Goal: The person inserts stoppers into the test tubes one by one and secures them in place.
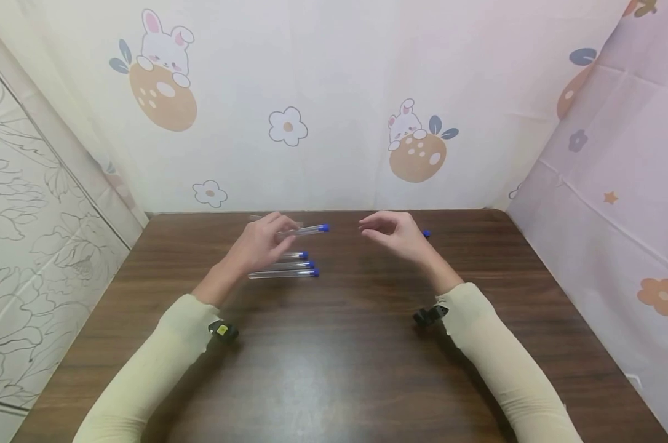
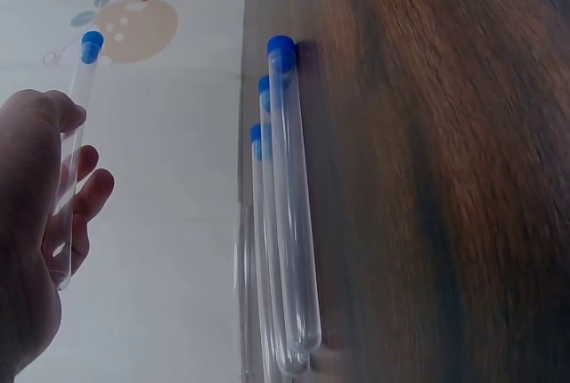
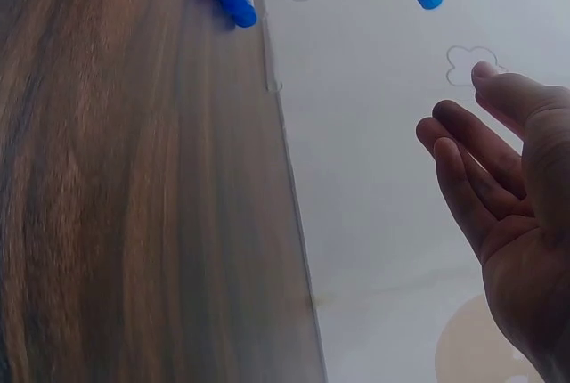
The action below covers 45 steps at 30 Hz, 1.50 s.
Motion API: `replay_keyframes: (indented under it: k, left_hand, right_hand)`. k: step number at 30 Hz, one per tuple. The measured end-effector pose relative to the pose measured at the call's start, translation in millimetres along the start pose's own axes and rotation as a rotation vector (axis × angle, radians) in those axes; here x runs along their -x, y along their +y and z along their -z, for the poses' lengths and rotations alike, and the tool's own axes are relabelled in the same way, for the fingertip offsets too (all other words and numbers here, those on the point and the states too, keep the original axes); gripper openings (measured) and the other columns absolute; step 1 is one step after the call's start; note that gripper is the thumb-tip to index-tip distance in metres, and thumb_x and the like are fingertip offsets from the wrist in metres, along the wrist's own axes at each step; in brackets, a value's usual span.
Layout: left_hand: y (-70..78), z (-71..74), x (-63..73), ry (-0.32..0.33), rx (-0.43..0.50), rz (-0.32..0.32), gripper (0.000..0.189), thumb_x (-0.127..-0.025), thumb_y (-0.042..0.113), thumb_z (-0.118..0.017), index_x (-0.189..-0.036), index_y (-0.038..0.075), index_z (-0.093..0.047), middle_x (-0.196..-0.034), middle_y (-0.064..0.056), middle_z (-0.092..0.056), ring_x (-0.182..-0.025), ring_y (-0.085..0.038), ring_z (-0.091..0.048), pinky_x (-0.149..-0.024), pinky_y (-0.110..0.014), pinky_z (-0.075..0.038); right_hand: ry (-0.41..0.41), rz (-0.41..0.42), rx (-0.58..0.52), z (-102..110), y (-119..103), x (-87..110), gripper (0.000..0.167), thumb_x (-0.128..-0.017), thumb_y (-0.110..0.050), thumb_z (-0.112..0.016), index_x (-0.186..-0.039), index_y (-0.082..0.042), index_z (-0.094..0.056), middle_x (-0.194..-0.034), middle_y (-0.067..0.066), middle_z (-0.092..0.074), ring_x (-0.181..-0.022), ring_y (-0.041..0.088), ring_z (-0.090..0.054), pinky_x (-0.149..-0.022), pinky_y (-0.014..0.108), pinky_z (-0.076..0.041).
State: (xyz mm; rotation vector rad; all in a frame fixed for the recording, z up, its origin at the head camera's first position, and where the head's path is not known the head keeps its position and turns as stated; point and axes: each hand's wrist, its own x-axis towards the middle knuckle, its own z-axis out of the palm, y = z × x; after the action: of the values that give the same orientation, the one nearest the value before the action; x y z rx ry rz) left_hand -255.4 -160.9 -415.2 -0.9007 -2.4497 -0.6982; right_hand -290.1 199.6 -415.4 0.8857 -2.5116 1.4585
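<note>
My left hand (image 1: pixel 262 243) grips a clear test tube (image 2: pixel 78 125) with a blue stopper (image 1: pixel 325 227), raised over the table with the stopper pointing right. My right hand (image 1: pixel 397 235) is held a short way to the right of that stopper, fingers loosely bent with nothing between them; the right wrist view shows the same bare right hand (image 3: pixel 508 169). Below the left hand, three blue-capped test tubes (image 1: pixel 284 274) lie side by side on the table, caps to the right. Behind the left hand lies another clear tube (image 2: pixel 244 285), with no cap showing, partly hidden.
A small blue stopper (image 1: pixel 426 234) sits on the table just beyond the right hand, partly hidden by it. The dark wooden table (image 1: pixel 323 369) ends at a patterned curtain (image 1: pixel 334 166) at the back. Curtains also hang at both sides.
</note>
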Motion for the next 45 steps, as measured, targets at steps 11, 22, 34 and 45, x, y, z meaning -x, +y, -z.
replay_keyframes:
  k: [11, 22, 34, 45]
  left_hand:
    - [-4.2, 7.6, 4.7, -0.021, -0.017, 0.051, 0.018, -0.103, 0.012, -0.076, -0.121, 0.006, -0.076, -0.113, -0.014, -0.078, -0.092, -0.031, -0.079, -0.080, -0.045, -0.067]
    - [-14.4, 18.6, -1.0, -0.019, -0.006, 0.089, 0.018, -0.103, 0.010, -0.075, -0.121, 0.007, -0.077, -0.112, -0.015, -0.080, -0.097, -0.034, -0.081, -0.084, -0.050, -0.068]
    - [-23.0, 23.8, -6.6, -0.025, -0.011, 0.145, 0.021, -0.102, 0.010, -0.076, -0.123, 0.008, -0.077, -0.114, -0.017, -0.077, -0.097, -0.038, -0.080, -0.084, -0.052, -0.066]
    - [-28.5, 25.2, -9.4, -0.032, 0.001, 0.156, 0.020, -0.104, 0.010, -0.074, -0.123, 0.006, -0.076, -0.118, -0.019, -0.073, -0.112, -0.043, -0.075, -0.091, -0.056, -0.062]
  right_hand:
    - [0.027, 0.027, 0.029, 10.2, 8.8, 0.4, 0.023, -0.101, -0.001, -0.081, -0.122, 0.006, -0.081, -0.118, 0.024, -0.085, -0.099, -0.006, -0.077, -0.086, 0.011, -0.060]
    - [0.055, 0.031, 0.045, 30.3, 13.4, -7.9, 0.021, -0.102, 0.001, -0.079, -0.122, 0.007, -0.080, -0.118, 0.029, -0.084, -0.096, -0.013, -0.073, -0.086, 0.008, -0.058]
    - [0.092, 0.000, 0.072, 45.3, 14.5, -15.0, 0.023, -0.101, -0.003, -0.081, -0.122, 0.007, -0.081, -0.119, 0.030, -0.083, -0.093, -0.007, -0.076, -0.082, 0.007, -0.058]
    - [0.148, -0.007, 0.133, 56.0, 16.9, -18.7, 0.023, -0.104, -0.008, -0.079, -0.125, 0.004, -0.081, -0.122, 0.029, -0.083, -0.092, -0.018, -0.070, -0.084, 0.006, -0.056]
